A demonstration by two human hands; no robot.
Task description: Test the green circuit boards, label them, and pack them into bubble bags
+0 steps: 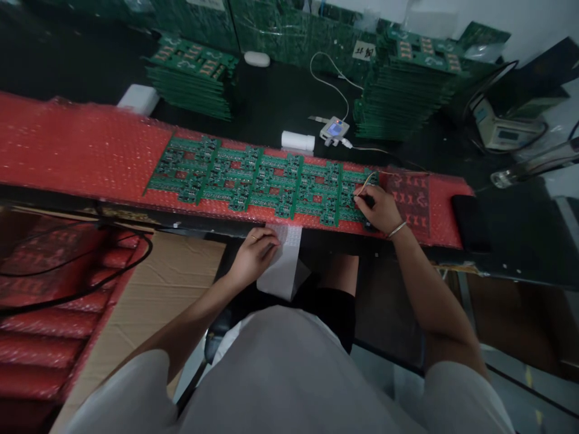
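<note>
A row of green circuit boards [275, 181] lies on red bubble wrap along the bench. My right hand [381, 208] is closed over the rightmost board, its fingers pinching a small dark connector with thin orange and white wires [367, 181]. The connector's tip is hidden by my fingers. At the bench's front edge, my left hand [254, 256] has its fingers curled together beside a white sheet of small labels [289, 253], which hangs down toward my lap. Whatever those fingers hold, if anything, is too small to make out.
Behind the row stand two board stacks, one left [190, 84] and one right [407, 90]. Between them sits a small device with a lit screen [335, 129] and cables. A white roll [297, 141] lies near it. Far right is a dark flat object [470, 223].
</note>
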